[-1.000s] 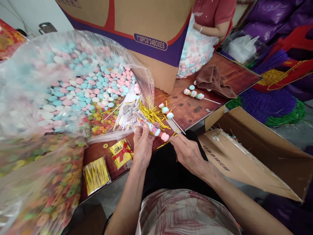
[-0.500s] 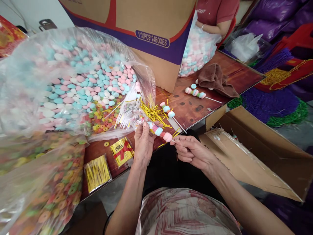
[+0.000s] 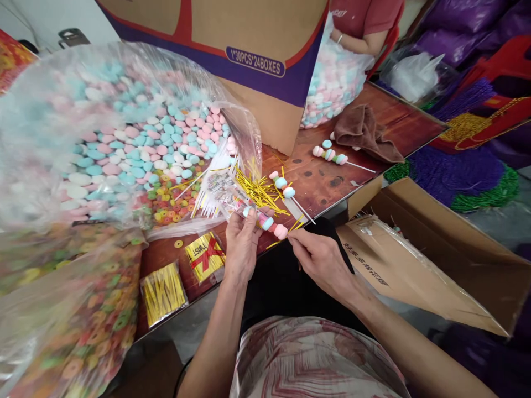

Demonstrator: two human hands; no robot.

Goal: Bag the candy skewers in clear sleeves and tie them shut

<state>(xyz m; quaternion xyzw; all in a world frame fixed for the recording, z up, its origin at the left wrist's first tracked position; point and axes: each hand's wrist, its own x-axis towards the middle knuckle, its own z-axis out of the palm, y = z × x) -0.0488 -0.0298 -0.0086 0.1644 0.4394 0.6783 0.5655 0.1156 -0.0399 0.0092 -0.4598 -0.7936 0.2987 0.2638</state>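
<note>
A marshmallow candy skewer (image 3: 269,224) in pink, blue and white lies between my two hands over the table edge. My left hand (image 3: 241,243) is closed round its upper end, thumb on a blue marshmallow, with a clear printed wrapper (image 3: 226,190) at its fingertips. My right hand (image 3: 317,254) pinches at the lower end, just below the last pink marshmallow; the fingers hide the stick there. Just beyond lie loose gold twist ties (image 3: 261,190), white sticks (image 3: 207,193) and another candy skewer (image 3: 282,185).
A large clear bag of marshmallows (image 3: 161,135) and a bag of gummy rings (image 3: 95,309) fill the left. Two twist-tie packs (image 3: 164,293) lie in front. A tall carton (image 3: 257,33) stands behind, an open cardboard box (image 3: 448,265) at right. A person (image 3: 365,27) sits across.
My right hand has shifted slightly left and its fingers have closed in against the candy's lower end, turning knuckles up. My left hand still holds the skewer; its thumb has moved a little.
</note>
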